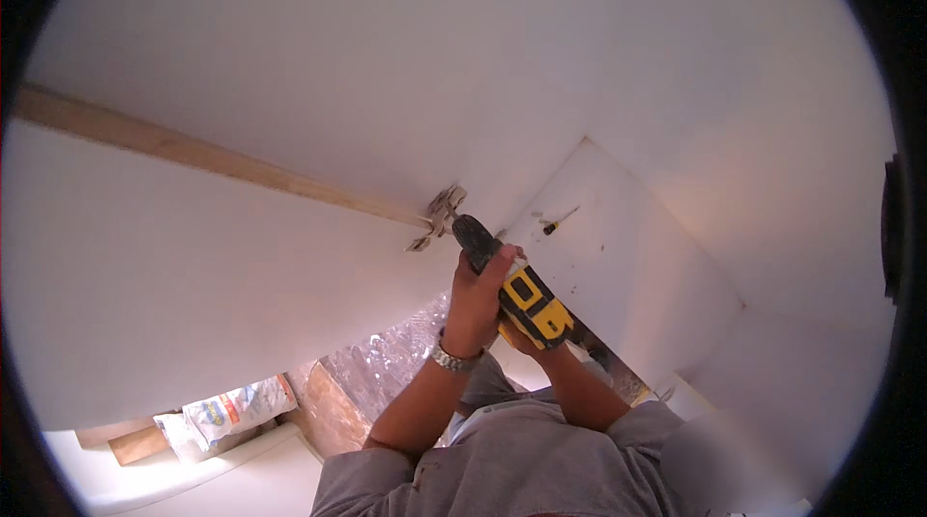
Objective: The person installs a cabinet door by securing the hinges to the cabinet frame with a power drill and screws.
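I hold a yellow and black cordless drill (531,300) in both hands, its nose pointed at a metal hinge (444,208) on the edge of a white panel (212,276) with a bare wood edge strip (174,140). My left hand (475,305), with a steel watch at the wrist, grips the drill behind its black chuck. My right hand (531,343) is wrapped round its lower part, partly hidden by the drill body. Beyond the drill, a screwdriver (554,225) lies on the white board below, with small bits nearby.
White walls (724,131) of the cabinet surround me. At lower left, past the panel, are printed bags (232,406), a short wood piece (137,444) and a brownish floor (338,387) with glossy plastic sheeting on it.
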{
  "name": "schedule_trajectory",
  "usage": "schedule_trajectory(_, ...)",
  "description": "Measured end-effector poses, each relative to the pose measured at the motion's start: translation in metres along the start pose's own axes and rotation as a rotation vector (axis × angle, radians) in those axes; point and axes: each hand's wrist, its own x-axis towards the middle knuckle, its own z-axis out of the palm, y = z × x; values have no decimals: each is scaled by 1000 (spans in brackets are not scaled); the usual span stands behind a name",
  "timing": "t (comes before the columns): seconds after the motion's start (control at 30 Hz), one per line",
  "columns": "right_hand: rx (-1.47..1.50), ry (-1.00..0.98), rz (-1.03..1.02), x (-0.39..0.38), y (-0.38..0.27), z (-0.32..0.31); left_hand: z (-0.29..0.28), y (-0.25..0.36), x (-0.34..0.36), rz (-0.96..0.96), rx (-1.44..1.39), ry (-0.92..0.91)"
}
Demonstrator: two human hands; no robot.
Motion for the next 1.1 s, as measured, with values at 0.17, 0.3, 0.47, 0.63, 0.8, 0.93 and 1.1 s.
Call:
schedule_trajectory(0.17,230,72,119,6,-1,-6,17,11,-4,-59,-351,-6)
schedule_trajectory(0.3,1280,94,659,8,8,0,13,7,0,-58,-405,-54)
schedule_trajectory(0.47,1833,109,782,6,16,-2,14,11,0,-60,-422,-56)
schedule_trajectory(0.63,923,24,328,27,-14,-19,12,9,0,-45,-464,-83)
schedule_trajectory(0.8,867,78,427,22,-12,-16,11,7,1,-46,-449,-82)
schedule_trajectory(0.93,1061,150,416,13,1,-10,14,8,0,-39,-460,-85)
schedule_trajectory(1.1,935,100,576,7,16,-7,15,12,-1,-45,-520,-111)
